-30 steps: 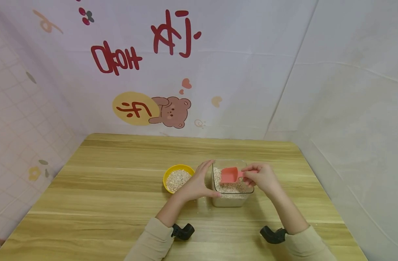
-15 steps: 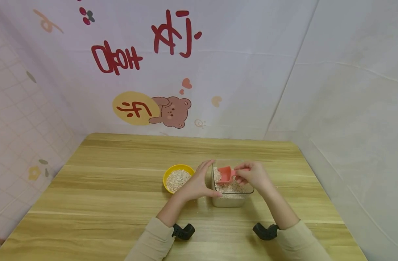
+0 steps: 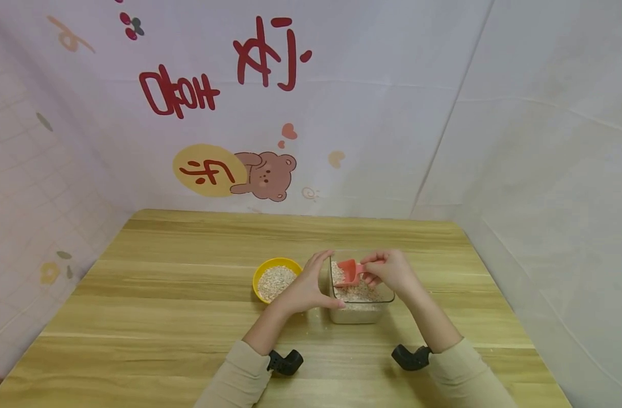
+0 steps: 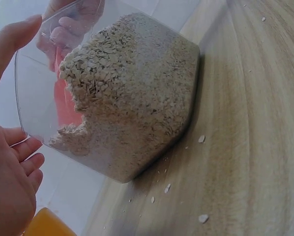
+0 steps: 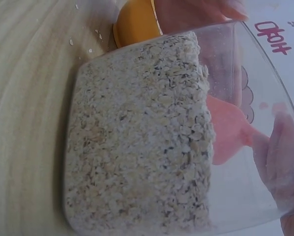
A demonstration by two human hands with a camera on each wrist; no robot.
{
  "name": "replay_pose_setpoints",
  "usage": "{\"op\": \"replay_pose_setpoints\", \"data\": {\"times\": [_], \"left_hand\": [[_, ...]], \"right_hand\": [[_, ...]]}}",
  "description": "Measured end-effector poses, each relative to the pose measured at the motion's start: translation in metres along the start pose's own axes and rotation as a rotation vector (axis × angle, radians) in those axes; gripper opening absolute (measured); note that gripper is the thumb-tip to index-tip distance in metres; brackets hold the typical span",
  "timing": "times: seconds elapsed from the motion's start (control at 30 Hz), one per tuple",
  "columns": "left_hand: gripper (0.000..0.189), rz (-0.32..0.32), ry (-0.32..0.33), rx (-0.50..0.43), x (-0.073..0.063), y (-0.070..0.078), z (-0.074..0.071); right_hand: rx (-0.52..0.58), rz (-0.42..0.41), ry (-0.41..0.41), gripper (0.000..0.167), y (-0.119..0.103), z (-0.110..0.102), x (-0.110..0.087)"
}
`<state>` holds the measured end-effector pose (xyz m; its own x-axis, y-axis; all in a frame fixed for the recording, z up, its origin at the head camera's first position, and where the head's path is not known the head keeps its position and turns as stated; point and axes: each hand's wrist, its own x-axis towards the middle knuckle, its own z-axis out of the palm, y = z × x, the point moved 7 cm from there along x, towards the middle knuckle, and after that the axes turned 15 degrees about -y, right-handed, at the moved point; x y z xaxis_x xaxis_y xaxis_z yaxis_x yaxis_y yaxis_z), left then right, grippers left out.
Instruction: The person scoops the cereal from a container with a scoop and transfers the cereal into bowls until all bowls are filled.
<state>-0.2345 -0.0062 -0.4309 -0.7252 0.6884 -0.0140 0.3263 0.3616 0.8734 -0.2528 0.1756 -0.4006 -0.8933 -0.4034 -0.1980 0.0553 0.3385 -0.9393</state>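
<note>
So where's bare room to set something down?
The table is bare left of the yellow bowl, behind bowl and clear container up to the backdrop, and nearly so right of the right hand. Crowded: between bowl and container, around the left hand.

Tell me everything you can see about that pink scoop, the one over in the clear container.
The scoop is coral pink and looks like plastic, with a wide, open bowl and a narrower handle. It is inside the clear container, near the left wall, its mouth toward that side and its handle toward the right. The bowl is partly sunk in the pale flakes; how much it holds is unclear. The right hand grips the handle, hiding its end.
</note>
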Motion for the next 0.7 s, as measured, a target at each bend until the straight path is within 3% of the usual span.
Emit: {"op": "replay_pose_setpoints", "data": {"times": [0.7], "left_hand": [[0.113,-0.028,0.009,0.023,-0.001,-0.003,0.000]], "right_hand": [[0.143,-0.020,0.067,0.028,0.015,-0.014,-0.012]]}}
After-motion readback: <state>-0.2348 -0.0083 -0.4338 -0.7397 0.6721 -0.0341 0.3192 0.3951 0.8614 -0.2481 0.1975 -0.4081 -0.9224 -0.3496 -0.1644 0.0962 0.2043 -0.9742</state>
